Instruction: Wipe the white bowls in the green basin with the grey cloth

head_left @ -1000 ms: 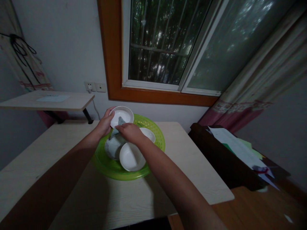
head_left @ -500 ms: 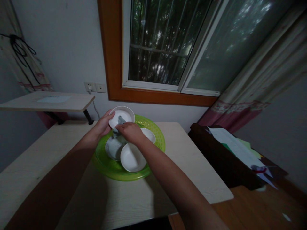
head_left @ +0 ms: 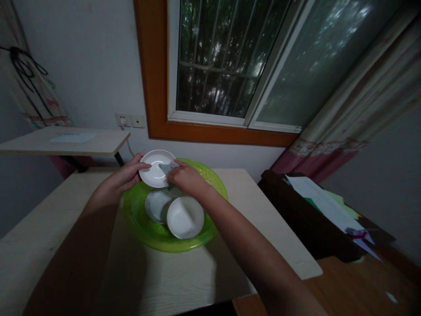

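Note:
My left hand [head_left: 130,171] grips a shallow white dish [head_left: 153,159] by its left rim, thumb on the inside, and holds it tilted above a green basin [head_left: 138,232]. At the dish's right side my right hand [head_left: 186,176] is closed on a grey-green cloth [head_left: 167,168], which touches the dish's inner surface. Below, a white bowl [head_left: 185,218] and a patterned bowl [head_left: 157,205] sit in the basin. Behind my right wrist only a sliver of another white piece shows.
The basin stands on a pale wooden table [head_left: 177,276] by the wall. A raised shelf [head_left: 98,147] carrying a paper sheet [head_left: 73,137] is at the left. To the right, papers [head_left: 315,197] lie on a dark piece of furniture [head_left: 296,219]. A window [head_left: 223,66] is ahead.
The dish has shifted left and turned to face me more. My right hand and the cloth have moved right, to the dish's right side, covering most of the rear white bowl.

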`<move>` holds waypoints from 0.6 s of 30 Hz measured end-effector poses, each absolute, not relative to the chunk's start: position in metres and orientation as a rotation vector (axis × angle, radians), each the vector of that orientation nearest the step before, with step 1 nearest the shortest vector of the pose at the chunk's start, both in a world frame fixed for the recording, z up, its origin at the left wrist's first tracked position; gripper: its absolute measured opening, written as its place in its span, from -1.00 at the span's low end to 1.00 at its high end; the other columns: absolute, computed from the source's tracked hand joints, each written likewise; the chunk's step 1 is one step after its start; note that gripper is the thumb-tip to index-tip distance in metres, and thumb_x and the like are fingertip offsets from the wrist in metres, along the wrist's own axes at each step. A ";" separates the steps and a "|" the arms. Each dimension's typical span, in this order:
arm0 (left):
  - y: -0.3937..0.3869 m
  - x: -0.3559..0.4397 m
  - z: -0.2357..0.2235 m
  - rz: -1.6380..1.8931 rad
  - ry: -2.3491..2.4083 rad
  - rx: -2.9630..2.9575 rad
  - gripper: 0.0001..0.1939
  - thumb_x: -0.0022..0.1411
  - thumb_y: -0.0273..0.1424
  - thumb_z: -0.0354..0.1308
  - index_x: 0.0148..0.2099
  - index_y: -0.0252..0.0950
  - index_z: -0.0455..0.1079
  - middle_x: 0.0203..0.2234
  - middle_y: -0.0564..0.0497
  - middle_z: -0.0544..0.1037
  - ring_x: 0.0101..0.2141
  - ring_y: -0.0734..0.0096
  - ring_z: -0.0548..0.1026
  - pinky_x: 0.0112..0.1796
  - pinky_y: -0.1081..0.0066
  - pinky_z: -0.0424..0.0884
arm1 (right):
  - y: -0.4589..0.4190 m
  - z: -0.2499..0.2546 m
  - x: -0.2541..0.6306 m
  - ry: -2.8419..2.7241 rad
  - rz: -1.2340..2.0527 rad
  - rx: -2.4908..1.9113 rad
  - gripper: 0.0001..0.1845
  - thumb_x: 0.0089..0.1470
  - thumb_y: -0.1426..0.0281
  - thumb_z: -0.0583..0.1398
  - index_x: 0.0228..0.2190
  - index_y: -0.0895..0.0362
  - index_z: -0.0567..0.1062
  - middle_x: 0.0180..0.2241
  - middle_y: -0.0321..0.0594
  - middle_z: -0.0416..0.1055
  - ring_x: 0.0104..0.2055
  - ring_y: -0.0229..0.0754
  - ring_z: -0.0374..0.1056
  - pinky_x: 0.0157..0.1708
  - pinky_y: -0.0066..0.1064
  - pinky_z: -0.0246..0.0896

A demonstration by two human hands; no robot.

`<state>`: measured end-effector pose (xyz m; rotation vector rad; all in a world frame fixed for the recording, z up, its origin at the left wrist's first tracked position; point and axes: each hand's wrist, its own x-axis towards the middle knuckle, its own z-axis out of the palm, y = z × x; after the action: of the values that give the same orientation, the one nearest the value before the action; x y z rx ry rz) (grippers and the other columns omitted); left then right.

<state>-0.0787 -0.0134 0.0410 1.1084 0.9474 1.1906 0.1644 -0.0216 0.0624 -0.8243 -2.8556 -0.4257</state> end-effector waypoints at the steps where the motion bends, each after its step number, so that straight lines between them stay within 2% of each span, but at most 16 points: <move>1: -0.015 -0.080 0.042 1.179 0.934 1.112 -0.42 0.09 -0.47 0.35 0.18 -0.21 0.37 -0.18 -0.06 0.61 -0.27 0.19 0.62 -0.30 0.33 0.56 | -0.023 0.067 0.166 -2.855 -0.458 -0.828 -0.82 0.32 0.53 0.25 -0.16 0.16 0.68 -0.09 -0.07 0.69 0.02 -0.10 0.57 0.48 -0.10 -0.07; 7: -0.019 -0.084 0.051 1.109 0.930 1.199 -0.44 0.20 -0.32 0.37 0.24 -0.20 0.43 -0.16 -0.13 0.64 -0.26 0.13 0.62 -0.35 0.34 0.52 | -0.034 0.080 0.176 -2.890 -0.511 -0.769 -0.80 0.37 0.50 0.21 -0.12 0.12 0.66 -0.03 -0.12 0.67 0.15 -0.09 0.50 0.47 -0.03 -0.03; 12: -0.015 -0.092 0.043 1.082 1.004 1.310 -0.52 0.24 -0.16 0.38 0.16 -0.21 0.54 -0.12 -0.14 0.66 -0.24 0.11 0.61 -0.37 0.37 0.46 | -0.038 0.065 0.182 -2.822 -0.409 -0.690 -0.76 0.37 0.51 0.19 -0.10 0.05 0.66 0.03 -0.20 0.66 0.22 -0.12 0.46 0.49 -0.01 -0.05; 15: -0.010 -0.093 0.034 1.131 1.014 1.371 -0.56 0.27 -0.10 0.37 0.09 -0.23 0.58 -0.10 -0.14 0.66 -0.14 0.10 0.60 -0.29 0.39 0.47 | -0.038 0.058 0.181 -2.785 -0.373 -0.706 -0.76 0.35 0.54 0.21 -0.09 0.09 0.67 0.03 -0.14 0.66 0.23 -0.10 0.47 0.50 -0.01 -0.07; 18: -0.007 -0.086 0.029 1.205 1.015 1.374 -0.57 0.27 -0.08 0.36 0.03 -0.27 0.58 -0.14 -0.13 0.66 -0.14 0.11 0.58 -0.27 0.38 0.45 | -0.040 0.056 0.176 -2.753 -0.360 -0.804 -0.78 0.33 0.55 0.23 -0.10 0.16 0.67 0.08 -0.04 0.63 0.24 -0.07 0.47 0.50 -0.02 -0.05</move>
<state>-0.0856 -0.0068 0.0293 1.3736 1.0152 1.2049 0.1763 -0.0404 0.0556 -0.8042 -2.7526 -0.3599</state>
